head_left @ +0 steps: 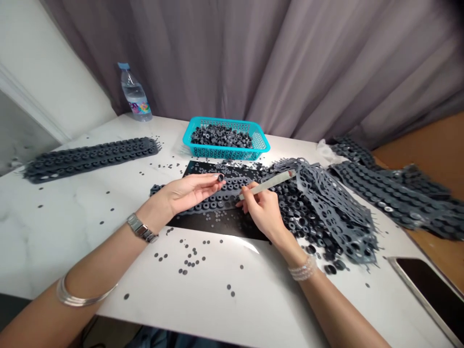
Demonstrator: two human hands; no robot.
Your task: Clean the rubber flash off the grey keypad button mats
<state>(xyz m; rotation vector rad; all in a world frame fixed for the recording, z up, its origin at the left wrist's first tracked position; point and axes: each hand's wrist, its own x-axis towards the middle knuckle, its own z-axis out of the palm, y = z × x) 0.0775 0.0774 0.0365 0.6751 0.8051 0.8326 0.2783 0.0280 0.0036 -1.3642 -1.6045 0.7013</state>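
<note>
Between the thumb and fingers of my left hand (190, 191) is a small black rubber ring (220, 178), held above the work. My right hand (263, 210) is closed round a pale flat stick (271, 182), whose far end points up and to the right. Under both hands lies a dark grey moulded rubber sheet (203, 205) with rows of round cups, resting on a black mat (217, 224). Right of my right hand is a heap of loose black rings (300, 217), partly covered by punched-out sheets (333, 208).
A turquoise basket (226, 153) full of small black parts stands at the back. Left of it are a water bottle (137, 96) and another moulded sheet (94, 157). More sheets (395, 198) and a phone (427, 295) lie at right. Small black discs (190, 261) are scattered about.
</note>
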